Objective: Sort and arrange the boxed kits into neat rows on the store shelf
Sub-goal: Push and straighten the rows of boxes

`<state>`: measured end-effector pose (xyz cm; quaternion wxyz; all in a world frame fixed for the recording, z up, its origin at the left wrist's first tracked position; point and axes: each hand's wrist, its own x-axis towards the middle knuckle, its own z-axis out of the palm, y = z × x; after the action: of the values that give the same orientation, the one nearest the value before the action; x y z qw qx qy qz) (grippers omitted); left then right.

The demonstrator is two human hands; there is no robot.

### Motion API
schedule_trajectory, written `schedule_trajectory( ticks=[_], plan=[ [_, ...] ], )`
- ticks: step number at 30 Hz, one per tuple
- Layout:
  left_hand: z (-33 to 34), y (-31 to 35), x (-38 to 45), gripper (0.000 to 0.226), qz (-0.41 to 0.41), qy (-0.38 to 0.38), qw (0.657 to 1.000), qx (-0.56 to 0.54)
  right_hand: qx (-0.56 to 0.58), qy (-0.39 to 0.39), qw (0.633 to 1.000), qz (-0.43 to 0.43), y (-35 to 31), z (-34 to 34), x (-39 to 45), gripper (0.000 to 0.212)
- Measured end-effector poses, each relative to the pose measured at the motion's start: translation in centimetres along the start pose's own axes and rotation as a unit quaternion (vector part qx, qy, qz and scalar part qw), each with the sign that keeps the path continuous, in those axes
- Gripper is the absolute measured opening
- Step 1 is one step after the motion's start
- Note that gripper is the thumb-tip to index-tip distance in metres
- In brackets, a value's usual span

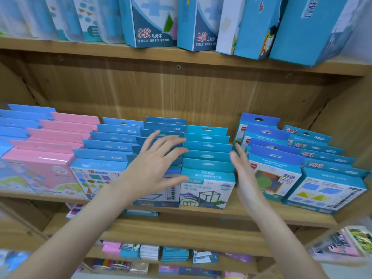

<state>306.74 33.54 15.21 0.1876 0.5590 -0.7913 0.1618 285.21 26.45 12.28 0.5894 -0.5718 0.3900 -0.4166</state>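
Note:
Boxed kits stand in rows front to back on the middle wooden shelf (261, 215). A teal row (207, 178) runs down the centre. Left of it is a darker blue row (161, 125), partly hidden by my left hand (155, 164), whose straight, spread fingers lie over those box tops. My right hand (244, 178) is held edge-on with straight fingers in the gap at the teal row's right side. Whether it touches the boxes is unclear. Neither hand holds anything. Further rows are pink (50, 154), light blue (104, 156) and blue (273, 170) kits.
Tall blue boxes (153, 21) stand on the upper shelf above. A far-right row of blue kits (330, 184) reaches the shelf's side wall. Lower shelves hold small packets (153, 252) and coloured items. Behind the rows the wooden back panel (181, 93) shows.

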Motion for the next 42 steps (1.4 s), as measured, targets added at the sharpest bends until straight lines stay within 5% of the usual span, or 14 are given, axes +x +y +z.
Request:
schedule_trajectory(
  ticks=[6, 16, 42],
  plan=[
    [1.5, 0.3, -2.9, 0.064, -0.056, 0.004, 0.997, 0.057, -0.05, 0.005, 0.999, -0.02, 1.5, 1.0, -0.7, 0.064],
    [2.2, -0.5, -3.1, 0.072, -0.022, 0.033, 0.995, 0.096, -0.037, -0.07, 0.997, 0.023, 1.5, -0.5, -0.4, 0.064],
    [2.1, 0.2, -4.1, 0.103, -0.042, 0.0, 0.99, 0.132, 0.0, -0.015, 0.998, 0.063, 1.4, 0.3, -1.0, 0.072]
  ],
)
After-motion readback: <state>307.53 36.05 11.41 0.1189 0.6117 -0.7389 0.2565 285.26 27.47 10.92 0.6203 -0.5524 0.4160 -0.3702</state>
